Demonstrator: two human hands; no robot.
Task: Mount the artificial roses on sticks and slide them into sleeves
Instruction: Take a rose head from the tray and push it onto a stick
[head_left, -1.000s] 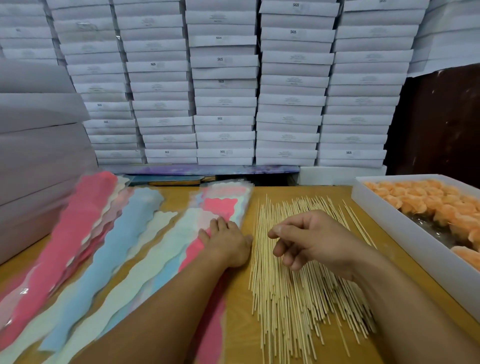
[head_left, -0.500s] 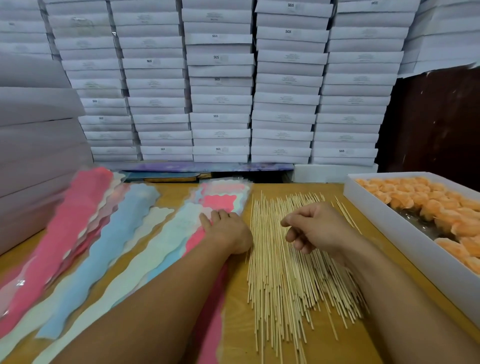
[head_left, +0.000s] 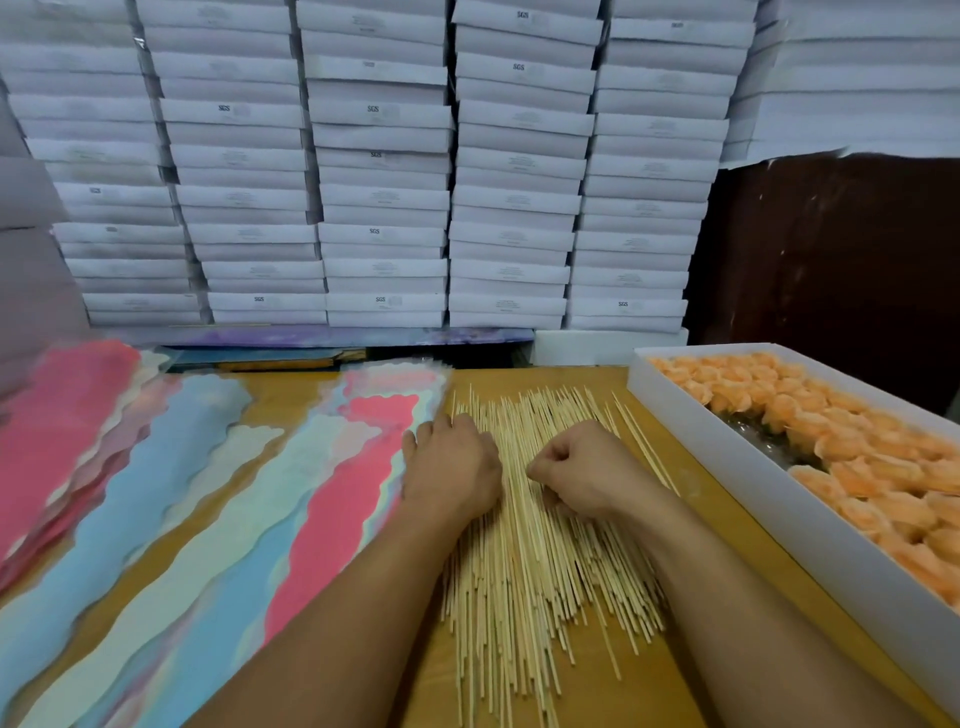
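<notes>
Sticks under both hands; roses off right.

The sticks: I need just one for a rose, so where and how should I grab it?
Pinch one stray stick on the right edge of the pile of sticks, at its far end, coming from above with the right hand. It lies apart, flat on the table.

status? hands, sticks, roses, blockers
Left hand flat at the sticks' left edge; right hand curled over the pile, grip unclear. Roses untouched in white box. Sleeves left. No blockers.
</notes>
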